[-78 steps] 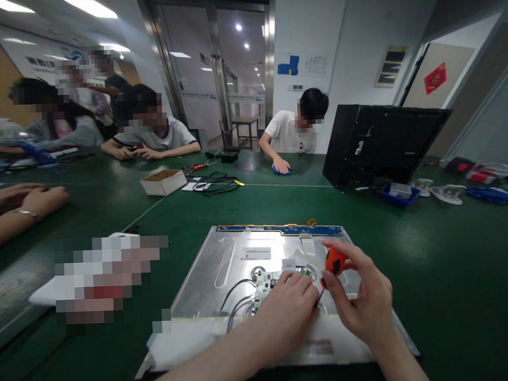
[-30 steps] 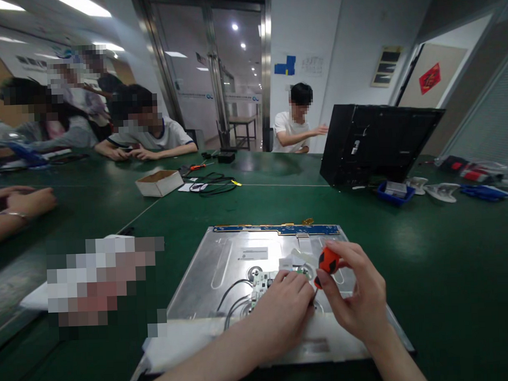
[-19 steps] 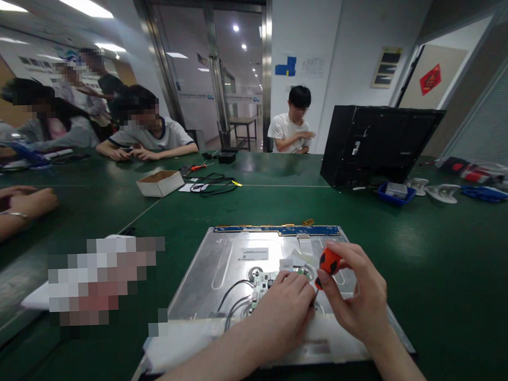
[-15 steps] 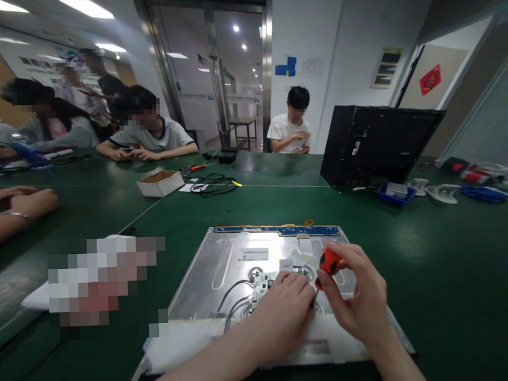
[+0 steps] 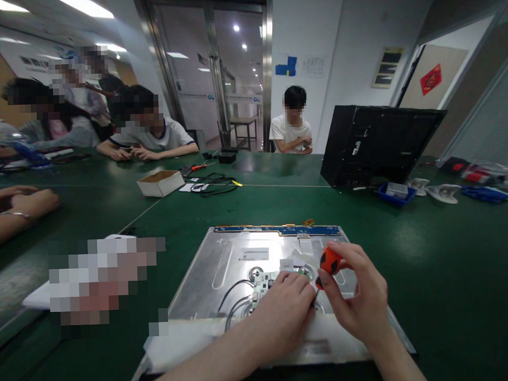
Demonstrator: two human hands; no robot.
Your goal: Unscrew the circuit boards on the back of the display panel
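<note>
The person's left forearm enters from the near edge and runs obliquely up to the right, the left hand (image 5: 283, 303) laid palm down with its back uppermost. The right forearm rises from the lower right, the right hand (image 5: 366, 295) turned inward beside it, thumb toward the left hand. The right hand is closed to a narrow pinch, thumb low and fingers high on the orange-and-black handle of a screwdriver (image 5: 330, 261), which is held tilted. Its thin shaft slopes down to the left hand's edge; the tip is hidden. The left hand is loosely curled over a pale green circuit board (image 5: 263, 281), covering much of it; its fingertips are concealed, and whether it grips anything cannot be told. The board is on the silvery metal back of a display panel (image 5: 197, 290), which lies flat on the green surface (image 5: 440, 284) directly before the person. Dark cables (image 5: 230, 293) curve from the board's left side. A blue circuit strip (image 5: 276, 230) runs along the panel's far edge, a whitish sheet (image 5: 188, 340) along the near one.
</note>
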